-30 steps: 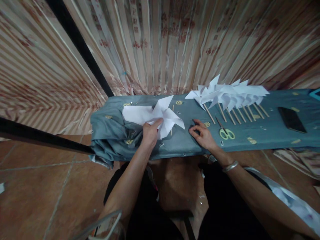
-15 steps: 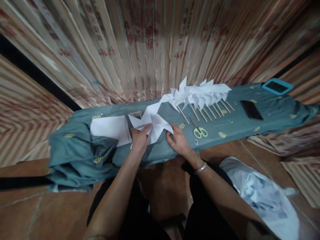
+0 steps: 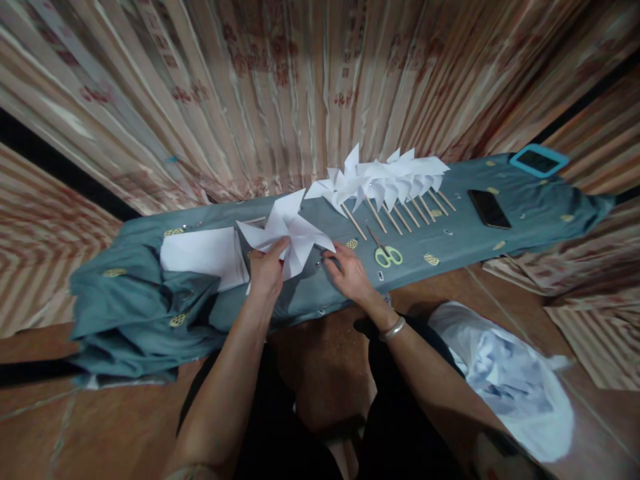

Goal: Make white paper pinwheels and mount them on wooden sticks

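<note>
A white paper pinwheel (image 3: 295,233) with folded, pointed blades is raised slightly over the cloth-covered surface. My left hand (image 3: 267,270) grips its near left side, thumb on top of the paper. My right hand (image 3: 350,275) is low over the cloth beside the right blade tip, its thumb and fingers curved and apart. Close to its thumb is a tiny shiny pin-like piece (image 3: 318,264); contact is unclear. White paper sheets (image 3: 200,252) lie stacked left of my left hand. Green-handled scissors (image 3: 387,255) rest right of my right hand.
Several finished pinwheels (image 3: 395,180) on wooden sticks lie overlapping in a row at the back. A dark phone (image 3: 489,209) and a blue-framed device (image 3: 539,160) sit at the right. Bunched cloth (image 3: 120,307) covers the left end. A white bag (image 3: 510,373) stands on the floor.
The view has shifted, moving the scene left. The pinwheel has turned a little in my left hand. The small shiny piece by my right thumb now shows.
</note>
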Demonstrator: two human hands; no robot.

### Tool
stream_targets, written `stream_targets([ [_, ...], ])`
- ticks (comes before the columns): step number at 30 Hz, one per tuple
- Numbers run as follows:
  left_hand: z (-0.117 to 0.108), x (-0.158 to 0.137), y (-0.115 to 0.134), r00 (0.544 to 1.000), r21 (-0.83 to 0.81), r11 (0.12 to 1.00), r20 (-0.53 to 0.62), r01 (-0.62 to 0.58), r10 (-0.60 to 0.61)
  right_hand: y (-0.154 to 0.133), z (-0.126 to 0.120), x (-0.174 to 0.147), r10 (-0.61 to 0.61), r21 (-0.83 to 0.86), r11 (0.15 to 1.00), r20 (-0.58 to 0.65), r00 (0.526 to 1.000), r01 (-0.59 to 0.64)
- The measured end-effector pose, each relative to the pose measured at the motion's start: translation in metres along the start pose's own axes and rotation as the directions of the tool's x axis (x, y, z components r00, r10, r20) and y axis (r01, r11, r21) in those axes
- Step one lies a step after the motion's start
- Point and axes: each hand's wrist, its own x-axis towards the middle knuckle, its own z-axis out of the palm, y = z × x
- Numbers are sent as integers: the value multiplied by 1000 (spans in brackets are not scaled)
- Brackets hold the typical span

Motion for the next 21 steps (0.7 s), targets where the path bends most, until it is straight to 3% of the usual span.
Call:
stream_targets([
  [7, -10, 7, 6, 999, 5, 999, -9, -45, 45, 10, -19, 0, 192, 82, 979, -72, 979, -186],
  [12, -14, 9, 7, 999, 16, 999, -2, -52, 52, 0, -12, -1, 196, 96, 976, -5, 981, -195],
  [16, -16, 10, 7, 998, 15, 997, -9, -69, 69, -10, -2, 1, 130, 5, 991, 62, 990, -130],
  [21, -18, 10, 8, 997, 30, 997, -7, -71, 71, -14, 5, 2, -87, -158, 982, 75, 993, 98],
])
